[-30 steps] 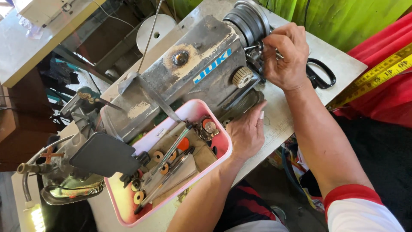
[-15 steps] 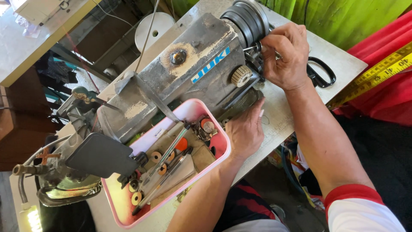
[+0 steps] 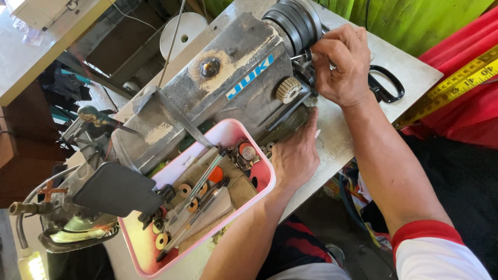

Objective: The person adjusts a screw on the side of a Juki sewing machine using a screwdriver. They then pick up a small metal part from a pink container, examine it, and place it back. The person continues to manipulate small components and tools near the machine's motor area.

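Observation:
A worn grey industrial sewing machine [image 3: 218,88] lies across the white table [image 3: 410,72]. My right hand [image 3: 342,65] is closed on a small part beside the black handwheel [image 3: 298,21] at the machine's right end. My left hand [image 3: 295,155] rests flat on the table against the machine's base, just right of a pink tray [image 3: 259,194]. The tray holds bobbins, pens and small metal parts. What the right fingers pinch is hidden.
Black-handled scissors [image 3: 386,85] lie behind my right hand. A yellow tape measure [image 3: 451,85] crosses red cloth [image 3: 467,109] at the right. A white spool disc [image 3: 181,31] sits behind the machine. A lamp on a flexible neck [image 3: 26,218] stands at the lower left.
Both hands have stayed where they were. The view has shifted slightly; the right fingers keep working at the handwheel end.

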